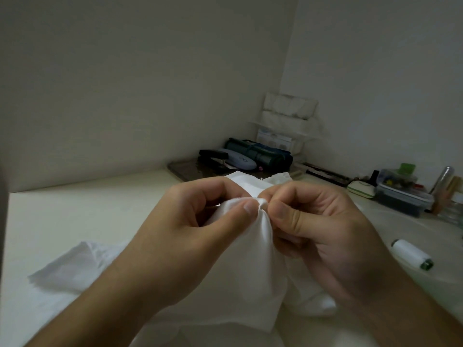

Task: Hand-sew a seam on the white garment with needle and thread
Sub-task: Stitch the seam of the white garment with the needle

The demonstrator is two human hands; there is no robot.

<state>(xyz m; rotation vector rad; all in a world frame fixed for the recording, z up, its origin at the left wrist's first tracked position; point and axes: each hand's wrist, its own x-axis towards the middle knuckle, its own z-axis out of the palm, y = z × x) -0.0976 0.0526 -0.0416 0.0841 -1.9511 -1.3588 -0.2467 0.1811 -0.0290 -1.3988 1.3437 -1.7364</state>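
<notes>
Two hands meet in the middle of the frame. The left hand [200, 221] pinches a fold of the one white garment [250, 259] between thumb and curled fingers [248, 209]. The right hand [325, 231] pinches the same fold right beside it, thumb tips almost touching. The needle is too small to see. The garment hangs down from the hands and spreads over the pale counter [87, 209] to the lower left. One spool of white thread [412, 254] lies at the right edge. One clear box [403, 196] sits further back on the right.
</notes>
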